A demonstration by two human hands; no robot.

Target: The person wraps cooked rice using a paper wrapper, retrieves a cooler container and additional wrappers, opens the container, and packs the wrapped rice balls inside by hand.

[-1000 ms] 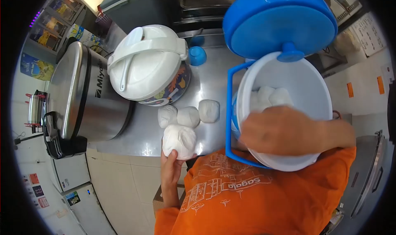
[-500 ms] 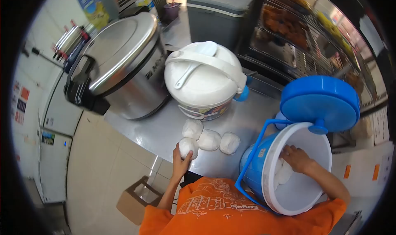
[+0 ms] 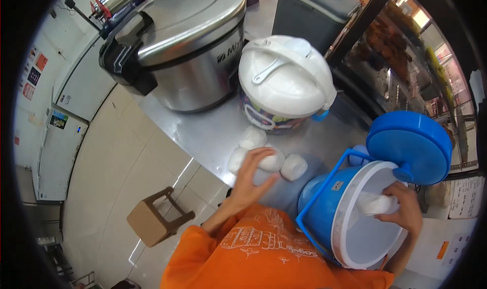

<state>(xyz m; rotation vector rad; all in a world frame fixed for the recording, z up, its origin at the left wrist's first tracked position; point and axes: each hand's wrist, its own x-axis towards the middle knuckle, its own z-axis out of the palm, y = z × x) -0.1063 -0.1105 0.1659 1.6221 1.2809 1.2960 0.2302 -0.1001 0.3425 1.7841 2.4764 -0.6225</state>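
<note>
My right hand (image 3: 404, 208) is at the mouth of a tilted blue bucket-shaped cooler (image 3: 324, 187), gripping a white wrapped bundle (image 3: 374, 204). More white shows inside behind it, partly hidden. The cooler's round blue lid (image 3: 411, 147) hangs open on its far side. My left hand (image 3: 248, 182) holds nothing, fingers and thumb apart, over the near side of a group of round white wrapped bundles on the steel table. Its fingers partly cover the middle bundle (image 3: 272, 161). Around that one lie a back bundle (image 3: 253, 137), a left bundle (image 3: 236, 160) and a right bundle (image 3: 294, 167).
Behind the bundles stands a lidded white container (image 3: 284, 91) with a white rice paddle (image 3: 271, 70) on top. A large steel rice cooker (image 3: 193, 71) occupies the table's left end. A grey cool box (image 3: 309, 20) and glass display case (image 3: 390, 61) are behind; a brown stool (image 3: 152, 220) is on the floor.
My left hand has let go of the left bundle and opened. My right hand has raised a white bundle towards the cooler's mouth. The view has shifted.
</note>
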